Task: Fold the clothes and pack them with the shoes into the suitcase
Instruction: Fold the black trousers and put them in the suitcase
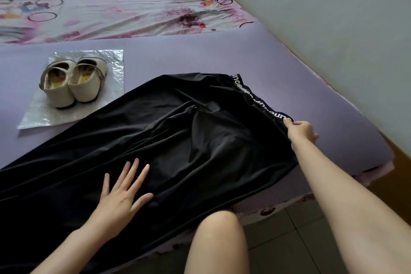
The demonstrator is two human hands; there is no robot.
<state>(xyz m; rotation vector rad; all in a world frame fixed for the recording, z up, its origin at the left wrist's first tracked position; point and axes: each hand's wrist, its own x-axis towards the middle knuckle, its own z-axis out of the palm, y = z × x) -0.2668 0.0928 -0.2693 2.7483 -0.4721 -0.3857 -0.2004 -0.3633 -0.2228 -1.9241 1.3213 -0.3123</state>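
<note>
The soft, slippery black skirt (178, 135) lay on the bed (200, 55) beside the shoes (71, 82), left hand (120, 196) flat on it, right hand (300, 131) pinching its firmer waistband (255, 98), probably the best hold.

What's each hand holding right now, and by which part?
The right hand pinches the black garment at the near end of its lettered waistband. The left hand holds nothing: it lies flat, fingers spread, on the fabric.
</note>
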